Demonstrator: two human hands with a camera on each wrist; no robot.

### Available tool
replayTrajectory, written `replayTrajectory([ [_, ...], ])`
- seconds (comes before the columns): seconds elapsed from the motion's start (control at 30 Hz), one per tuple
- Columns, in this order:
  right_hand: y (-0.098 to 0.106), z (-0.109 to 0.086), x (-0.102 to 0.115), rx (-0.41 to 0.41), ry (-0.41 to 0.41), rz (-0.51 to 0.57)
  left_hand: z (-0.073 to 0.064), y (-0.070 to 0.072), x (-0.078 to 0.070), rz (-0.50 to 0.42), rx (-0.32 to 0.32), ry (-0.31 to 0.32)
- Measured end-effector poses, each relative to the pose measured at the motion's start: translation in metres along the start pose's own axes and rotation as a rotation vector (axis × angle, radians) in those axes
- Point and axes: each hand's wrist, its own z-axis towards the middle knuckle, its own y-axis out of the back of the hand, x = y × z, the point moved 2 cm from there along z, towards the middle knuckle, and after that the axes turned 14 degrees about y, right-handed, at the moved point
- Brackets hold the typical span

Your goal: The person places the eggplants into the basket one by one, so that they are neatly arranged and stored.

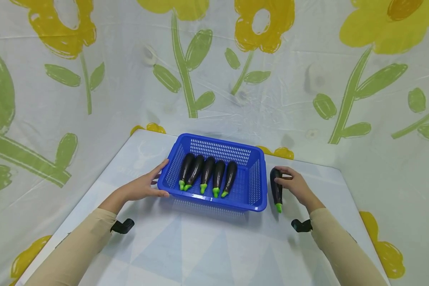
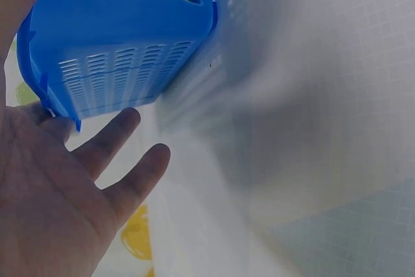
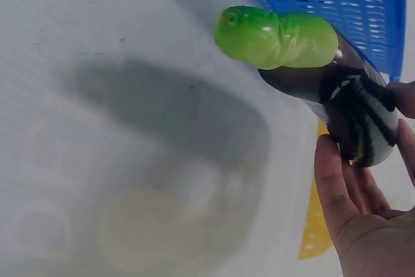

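A blue plastic basket (image 1: 214,200) with slotted walls stands on the table, holding several dark eggplants (image 1: 207,170) side by side, their green stem ends toward me. My left hand (image 1: 143,186) holds its left near corner, thumb on the front rim and fingers spread along the left side. In the left wrist view two fingers (image 2: 133,176) stick out straight, off the basket wall. Right of the basket, my right hand (image 1: 294,184) grips another eggplant (image 1: 276,190) by its thick dark end. Its green end (image 3: 279,40) points toward me, above its shadow in the right wrist view.
The table (image 1: 200,254) has a pale cloth with blue-grey triangles. Behind it and at both sides hangs a white curtain (image 1: 289,107) with yellow flowers and green leaves. Black wrist mounts (image 1: 122,226) show at both sleeves.
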Motion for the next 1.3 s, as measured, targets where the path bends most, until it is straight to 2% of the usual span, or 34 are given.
replayTrajectory([
  [0.57,0.004,0.011,0.018,-0.021,0.051,0.014,-0.001,-0.003,0.000,-0.001,-0.006,0.006],
  [0.87,0.005,0.018,0.028,-0.038,0.050,-0.003,0.000,-0.002,0.002,0.009,-0.009,0.002],
  [1.2,0.000,0.029,0.051,-0.025,0.096,0.015,0.002,-0.001,0.002,0.010,-0.015,-0.005],
  [1.3,-0.001,0.035,0.051,-0.026,0.122,0.017,0.002,-0.002,0.001,0.008,-0.016,-0.009],
])
